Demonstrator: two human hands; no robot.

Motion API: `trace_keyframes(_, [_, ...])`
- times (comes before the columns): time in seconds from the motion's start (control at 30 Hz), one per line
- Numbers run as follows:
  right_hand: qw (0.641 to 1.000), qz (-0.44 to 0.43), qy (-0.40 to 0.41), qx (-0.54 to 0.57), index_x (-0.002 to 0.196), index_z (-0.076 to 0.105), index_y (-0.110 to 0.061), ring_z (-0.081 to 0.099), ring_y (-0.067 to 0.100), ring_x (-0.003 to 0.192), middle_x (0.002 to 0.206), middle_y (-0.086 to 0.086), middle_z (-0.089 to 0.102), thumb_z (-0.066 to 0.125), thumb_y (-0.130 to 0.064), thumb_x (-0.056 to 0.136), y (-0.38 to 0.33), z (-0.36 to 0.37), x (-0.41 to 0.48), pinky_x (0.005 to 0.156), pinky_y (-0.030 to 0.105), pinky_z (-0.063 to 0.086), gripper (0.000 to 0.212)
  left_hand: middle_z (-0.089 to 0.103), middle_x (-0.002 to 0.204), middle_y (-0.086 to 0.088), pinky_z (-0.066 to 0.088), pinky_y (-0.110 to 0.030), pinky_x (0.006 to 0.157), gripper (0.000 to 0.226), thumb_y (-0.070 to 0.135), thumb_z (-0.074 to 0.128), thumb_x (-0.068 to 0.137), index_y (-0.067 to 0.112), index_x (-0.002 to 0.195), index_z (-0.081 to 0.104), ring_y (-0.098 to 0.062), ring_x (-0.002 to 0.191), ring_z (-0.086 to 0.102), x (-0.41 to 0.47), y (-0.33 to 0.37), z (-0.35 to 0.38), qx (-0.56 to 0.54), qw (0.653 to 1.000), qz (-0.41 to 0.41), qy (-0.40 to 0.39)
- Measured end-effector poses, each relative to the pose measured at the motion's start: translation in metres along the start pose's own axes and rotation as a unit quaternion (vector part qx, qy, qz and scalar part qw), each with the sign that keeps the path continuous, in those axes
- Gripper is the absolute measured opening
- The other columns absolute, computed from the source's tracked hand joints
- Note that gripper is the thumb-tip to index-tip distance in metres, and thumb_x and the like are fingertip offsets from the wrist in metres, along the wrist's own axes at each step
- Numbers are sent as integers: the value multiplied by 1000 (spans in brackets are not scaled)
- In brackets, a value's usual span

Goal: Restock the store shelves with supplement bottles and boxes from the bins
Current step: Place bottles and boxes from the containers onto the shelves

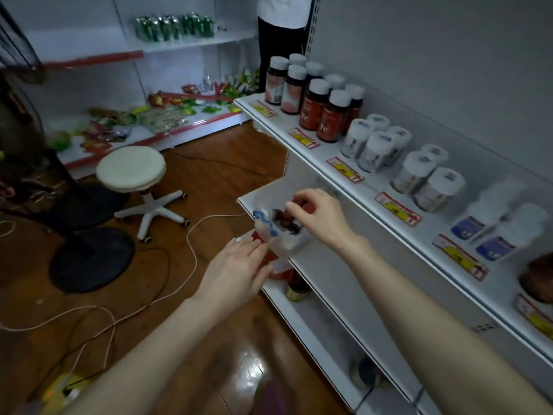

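My left hand (236,265) grips the near wall of the clear bin (291,246), steadying it at the front edge of the lower shelf (344,280). My right hand (317,211) is inside the bin, fingers curled round a dark bottle (292,213). To do this well, I lift straight up past the blue latch (263,223) and keep the bottle upright. I then set it on the upper shelf (326,146), probably beside the matching brown bottles (329,115).

1. A shop: white metal shelving (386,184) runs along the right wall, with price labels (344,169) clipped along its front edge.
2. Supplement bottles (317,107) stand on it in rows, sorted by kind.
3. Far shelves (209,122) with red-trimmed edges hold green cans (173,25) and scattered bright packets (167,112).
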State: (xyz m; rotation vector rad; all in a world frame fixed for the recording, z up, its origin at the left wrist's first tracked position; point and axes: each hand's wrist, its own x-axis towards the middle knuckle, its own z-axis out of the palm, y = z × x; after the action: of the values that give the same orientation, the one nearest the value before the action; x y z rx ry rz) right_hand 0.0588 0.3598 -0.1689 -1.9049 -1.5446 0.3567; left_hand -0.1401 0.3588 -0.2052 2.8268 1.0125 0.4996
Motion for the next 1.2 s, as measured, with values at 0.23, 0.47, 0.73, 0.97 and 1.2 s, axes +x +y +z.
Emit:
trace_keyframes(0.23, [998,31,-50,-2,115,61,-9,55,15,105,112,6,61,59,-33,88,32,51,77,81,18,35,36,72,98,-6,54,-42,80,47,41,39,82,11,101,70,-21,93,68,64,-66,26,-17,999,-24,-30])
trace_keyframes(0.47, [992,87,-91,-15,115,61,-9,55,15,104,112,6,61,59,-35,88,60,82,142,82,20,38,38,72,96,-5,53,-40,80,37,38,50,80,13,99,70,-21,91,69,123,-123,57,-51,996,-58,-49])
trace_keyframes(0.73, [977,203,-62,-22,104,65,-5,60,22,96,102,9,66,64,-26,85,90,107,158,83,31,46,29,67,107,-13,50,-39,84,43,34,51,81,5,109,66,-30,102,62,164,-172,107,-145,979,-48,-133])
trace_keyframes(0.97, [954,299,1,-38,110,65,-3,58,23,107,112,11,65,65,-23,85,123,149,148,77,11,32,32,70,100,-17,54,-38,77,41,29,55,79,-2,102,68,-31,91,67,198,-220,173,-151,978,29,-138])
trace_keyframes(1.2, [951,303,-1,-59,110,64,-3,58,25,102,110,14,64,66,-21,84,168,198,153,72,13,32,32,64,114,-23,37,-33,90,46,23,61,77,-7,112,62,-35,105,62,222,-249,244,-147,981,50,-119])
